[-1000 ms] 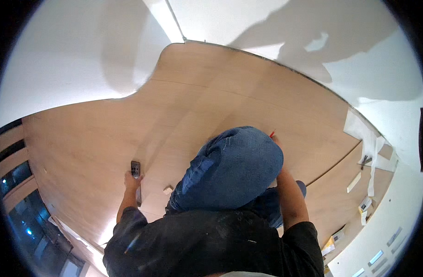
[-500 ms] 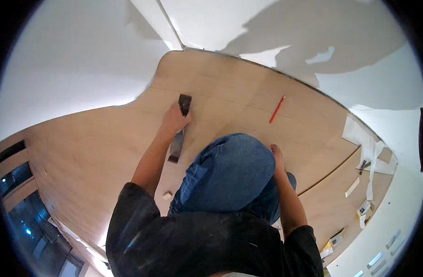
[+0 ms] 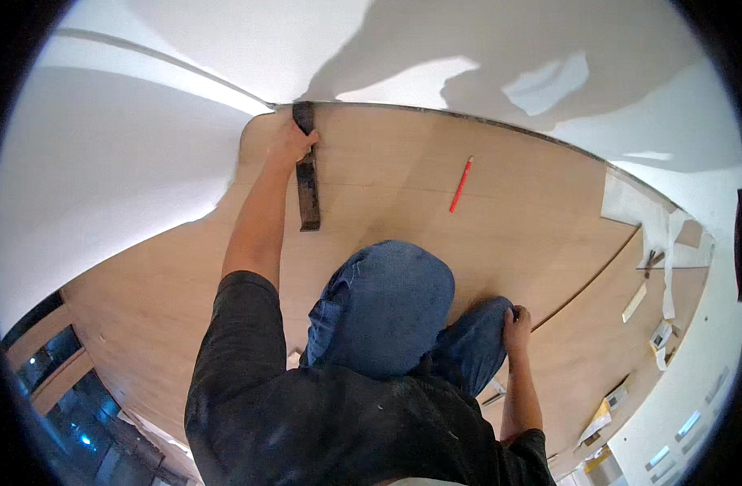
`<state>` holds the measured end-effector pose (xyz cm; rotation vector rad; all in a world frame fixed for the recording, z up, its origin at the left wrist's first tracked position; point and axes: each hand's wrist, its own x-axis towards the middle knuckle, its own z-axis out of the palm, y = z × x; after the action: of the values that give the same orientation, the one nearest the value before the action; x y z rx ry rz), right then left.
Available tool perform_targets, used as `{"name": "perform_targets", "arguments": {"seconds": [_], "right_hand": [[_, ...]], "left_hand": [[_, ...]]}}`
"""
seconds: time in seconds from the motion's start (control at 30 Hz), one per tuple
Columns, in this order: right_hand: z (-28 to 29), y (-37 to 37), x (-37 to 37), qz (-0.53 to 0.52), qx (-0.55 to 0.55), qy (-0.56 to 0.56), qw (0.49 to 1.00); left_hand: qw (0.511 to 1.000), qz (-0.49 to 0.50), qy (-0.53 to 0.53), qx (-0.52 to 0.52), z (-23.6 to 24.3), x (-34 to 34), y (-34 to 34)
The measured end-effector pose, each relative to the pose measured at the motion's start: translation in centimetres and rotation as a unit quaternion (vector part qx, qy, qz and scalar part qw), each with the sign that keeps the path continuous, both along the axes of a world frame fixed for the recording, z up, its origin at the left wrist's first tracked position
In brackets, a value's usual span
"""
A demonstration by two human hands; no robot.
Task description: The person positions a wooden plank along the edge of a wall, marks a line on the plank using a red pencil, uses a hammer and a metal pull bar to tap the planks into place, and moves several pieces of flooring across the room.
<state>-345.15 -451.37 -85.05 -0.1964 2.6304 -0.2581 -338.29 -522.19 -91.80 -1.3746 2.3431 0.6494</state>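
Holding a dark bar [image 3: 308, 194] over the wood floor [image 3: 387, 154] with the left hand [image 3: 290, 144], fingers clamped around it, far end right by the wall [image 3: 403, 57]. Looks like the positioning step, tbh. Probably calls for a steady grip next, no twisting. Resting the right hand [image 3: 517, 330] at the knee [image 3: 483, 324], fingers curled, can't tell if gripping anything. Seeing a red pencil [image 3: 461, 186] too, well apart from both hands.

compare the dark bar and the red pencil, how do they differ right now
The dark bar is broad and blackish, while the red pencil is bright and slim. The dark bar looks longer than the red pencil. The left hand grips the dark bar; the red pencil lies loose on the wooden floor. Both are elongated.
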Motion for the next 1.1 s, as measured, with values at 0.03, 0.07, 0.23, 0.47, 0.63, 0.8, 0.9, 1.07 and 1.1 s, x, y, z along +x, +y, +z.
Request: {"name": "perform_targets", "arguments": {"seconds": [0.03, 0.07, 0.23, 0.47, 0.63, 0.8, 0.9, 1.07, 1.1], "right_hand": [[0.7, 0.9, 0.1, 0.007, 0.011, 0.016, 1.000], [0.9, 1.4, 0.1, -0.006, 0.005, 0.018, 1.000], [1.8, 3.4, -0.6, -0.121, -0.104, 0.080, 0.984], [1.9, 9.0, 4.5, -0.327, -0.204, 0.056, 0.921], [-4.6, 21.2, 2.9, -0.397, -0.125, 0.142, 0.898], [-9.0, 26.3, -6.2, -0.389, -0.069, 0.175, 0.902], [-13.2, 27.5, -7.8, -0.339, 0.022, 0.224, 0.914], [-13.5, 30.7, -11.9, -0.340, -0.044, 0.151, 0.927], [-13.6, 32.7, -13.2, -0.340, -0.054, 0.132, 0.929]], "left_hand": [[1.000, -0.027, -0.011, -0.001, 3.1, -2.5, 2.1], [0.997, -0.065, -0.027, -0.011, 5.7, -3.9, 3.6], [0.979, -0.171, 0.035, 0.104, -2.6, -0.6, -0.5], [0.945, -0.300, -0.084, -0.100, -2.5, 9.7, 6.4], [0.953, -0.287, 0.091, 0.028, 8.1, -5.2, 27.1], [0.830, -0.529, 0.156, 0.085, 6.3, -28.5, 46.6], [0.784, -0.609, 0.095, 0.077, 2.5, -43.0, 64.1], [0.719, -0.648, 0.245, -0.063, -7.3, -54.8, 80.2], [0.715, -0.643, 0.263, -0.083, -8.7, -55.6, 82.8]]}}
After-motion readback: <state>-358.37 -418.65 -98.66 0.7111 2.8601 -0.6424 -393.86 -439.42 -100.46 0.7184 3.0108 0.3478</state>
